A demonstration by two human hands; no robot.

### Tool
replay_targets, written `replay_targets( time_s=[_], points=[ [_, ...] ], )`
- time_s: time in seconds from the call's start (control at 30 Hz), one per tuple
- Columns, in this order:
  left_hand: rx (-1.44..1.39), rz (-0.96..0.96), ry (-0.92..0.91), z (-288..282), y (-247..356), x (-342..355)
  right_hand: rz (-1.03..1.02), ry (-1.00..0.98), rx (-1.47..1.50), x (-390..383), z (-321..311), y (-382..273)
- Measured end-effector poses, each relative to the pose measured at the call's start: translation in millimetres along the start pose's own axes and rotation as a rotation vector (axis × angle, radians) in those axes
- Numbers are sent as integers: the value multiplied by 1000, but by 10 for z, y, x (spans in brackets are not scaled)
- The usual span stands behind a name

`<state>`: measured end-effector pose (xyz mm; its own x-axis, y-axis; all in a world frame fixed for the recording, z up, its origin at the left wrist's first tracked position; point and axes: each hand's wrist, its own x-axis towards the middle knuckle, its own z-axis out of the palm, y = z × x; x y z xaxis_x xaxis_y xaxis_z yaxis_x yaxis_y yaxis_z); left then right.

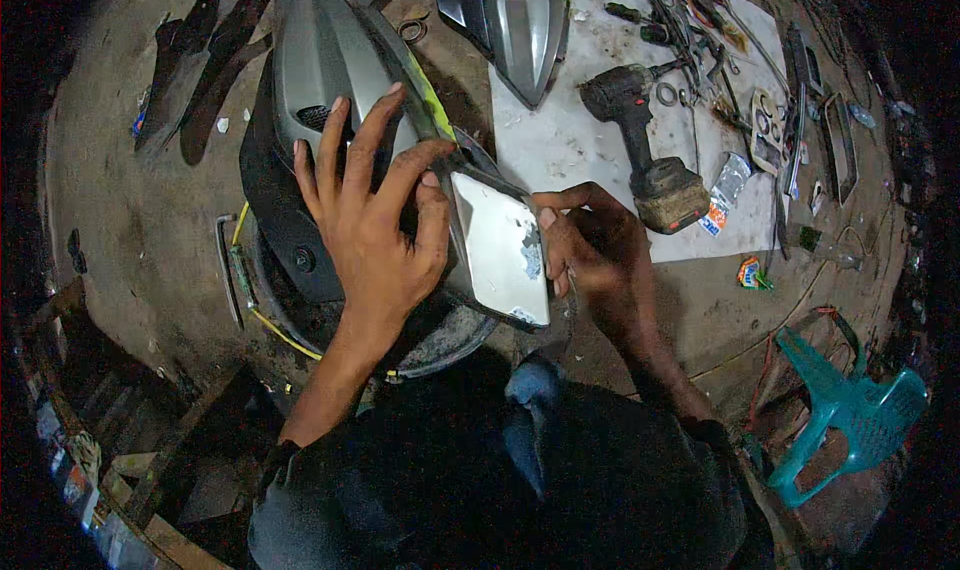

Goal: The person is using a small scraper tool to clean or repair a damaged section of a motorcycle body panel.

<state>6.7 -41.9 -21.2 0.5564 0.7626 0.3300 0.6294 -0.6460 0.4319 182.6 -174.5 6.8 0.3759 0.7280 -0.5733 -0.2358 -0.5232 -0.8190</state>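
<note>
A grey motorcycle fairing panel [335,60] with a lime-green stripe lies in front of me over a dark plastic part [300,255]. At its near right end is a white patch [495,245] with a worn, blue-grey flaked area along its right side. My left hand [380,210] rests on the panel with its fingers spread, the thumb near the patch's left edge. My right hand [595,245] has bent fingers and thumb closed at the patch's right edge, gripping the panel's rim there. Its fingertips are partly hidden.
A dirty cordless drill [635,130] lies on a white sheet [560,180], near hand tools [690,45] and a second grey fairing [520,35]. A broken teal plastic chair [850,420] is at right. Beneath the panel shows a round rim [450,355]; dark strips [205,65] lie far left.
</note>
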Motion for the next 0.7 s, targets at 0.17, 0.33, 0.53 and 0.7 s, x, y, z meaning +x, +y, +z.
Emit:
replay_targets(
  time_s=[0.17,0.33,0.53,0.7],
  points=[
    [-5,12,10,24,-11,0,-13,30,-2,-15,-27,-14],
    [37,8,-19,-38,26,9,25,-1,-13,2,-46,-26],
    [30,5,-19,-19,36,15,-48,-58,5,42,-98,33],
    [35,-6,-22,-40,29,0,-65,-106,42,82,-60,31]
  ],
)
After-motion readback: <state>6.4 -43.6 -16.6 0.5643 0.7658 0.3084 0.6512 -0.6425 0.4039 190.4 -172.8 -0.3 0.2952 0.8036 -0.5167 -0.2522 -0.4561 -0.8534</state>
